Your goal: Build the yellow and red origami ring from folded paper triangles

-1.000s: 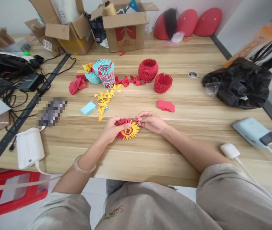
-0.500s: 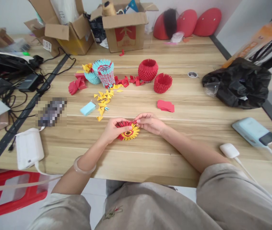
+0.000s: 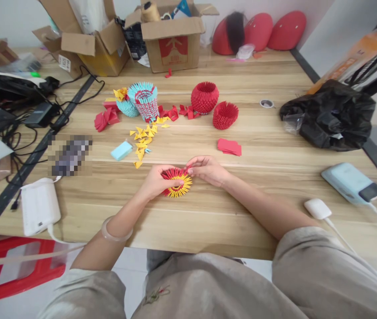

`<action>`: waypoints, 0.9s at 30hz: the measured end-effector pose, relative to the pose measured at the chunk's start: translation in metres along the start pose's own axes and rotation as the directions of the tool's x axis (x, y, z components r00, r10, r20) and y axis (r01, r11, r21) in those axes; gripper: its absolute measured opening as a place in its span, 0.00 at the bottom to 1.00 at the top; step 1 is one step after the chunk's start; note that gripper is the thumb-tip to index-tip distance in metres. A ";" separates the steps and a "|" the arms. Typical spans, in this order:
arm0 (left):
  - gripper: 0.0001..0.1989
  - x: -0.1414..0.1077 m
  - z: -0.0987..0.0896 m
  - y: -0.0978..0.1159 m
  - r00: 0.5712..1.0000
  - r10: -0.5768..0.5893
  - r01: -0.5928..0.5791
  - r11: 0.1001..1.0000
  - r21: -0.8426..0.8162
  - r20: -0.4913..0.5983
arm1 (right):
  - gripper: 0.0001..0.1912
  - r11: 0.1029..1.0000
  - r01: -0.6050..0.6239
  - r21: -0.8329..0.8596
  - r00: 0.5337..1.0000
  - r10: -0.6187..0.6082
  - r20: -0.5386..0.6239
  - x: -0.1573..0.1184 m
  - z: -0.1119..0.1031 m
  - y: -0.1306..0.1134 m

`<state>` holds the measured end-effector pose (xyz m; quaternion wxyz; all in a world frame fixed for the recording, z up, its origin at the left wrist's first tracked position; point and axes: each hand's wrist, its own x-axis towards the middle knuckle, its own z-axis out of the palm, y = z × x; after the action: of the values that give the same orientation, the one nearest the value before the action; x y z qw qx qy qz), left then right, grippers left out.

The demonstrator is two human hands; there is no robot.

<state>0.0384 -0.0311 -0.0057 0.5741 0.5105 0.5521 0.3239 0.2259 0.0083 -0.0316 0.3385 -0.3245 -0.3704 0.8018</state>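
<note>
A flat ring of folded paper pieces, yellow inside and red outside (image 3: 177, 184), lies on the wooden table (image 3: 208, 212) in front of me. My left hand (image 3: 157, 180) grips its left side with thumb across the top. My right hand (image 3: 208, 169) pinches a small red folded piece (image 3: 185, 169) against the ring's upper right edge. Loose yellow folded pieces (image 3: 143, 137) lie scattered just beyond my left hand. A small stack of red paper (image 3: 230, 146) sits beyond my right hand.
Two red paper bowls (image 3: 225, 114), a blue-and-red paper vase (image 3: 145, 101) and red scraps stand mid-table. Cardboard boxes (image 3: 173, 37) line the back. A black bag (image 3: 331, 115) is at right, a power bank (image 3: 352, 182) and white charger (image 3: 39, 206) near the front.
The right hand has brought the small red piece in to the ring's edge. The ring has shifted slightly left under my left hand.
</note>
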 end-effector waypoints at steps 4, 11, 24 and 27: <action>0.22 -0.001 0.001 -0.001 1.000 0.008 -0.008 1.000 -0.018 0.012 | 0.13 0.995 0.040 -0.095 0.998 -0.044 -0.048 0.001 0.001 0.002; 0.21 0.001 0.003 -0.007 0.997 0.061 -0.063 0.998 -0.030 -0.047 | 0.13 0.973 0.152 -0.176 0.984 -0.166 -0.066 -0.002 0.004 0.007; 0.19 0.001 0.001 -0.003 0.993 0.059 -0.060 0.998 -0.008 -0.098 | 0.11 0.991 0.131 0.007 0.985 -0.129 -0.114 0.002 0.000 0.001; 0.21 0.002 0.000 -0.004 0.990 0.076 -0.078 0.997 -0.014 -0.116 | 0.11 0.988 0.127 0.091 0.984 -0.114 -0.138 0.004 -0.004 -0.004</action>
<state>0.0383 -0.0306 -0.0102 0.5331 0.5064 0.5612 0.3801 0.2282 0.0144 -0.0318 0.4260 -0.3369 -0.3258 0.7739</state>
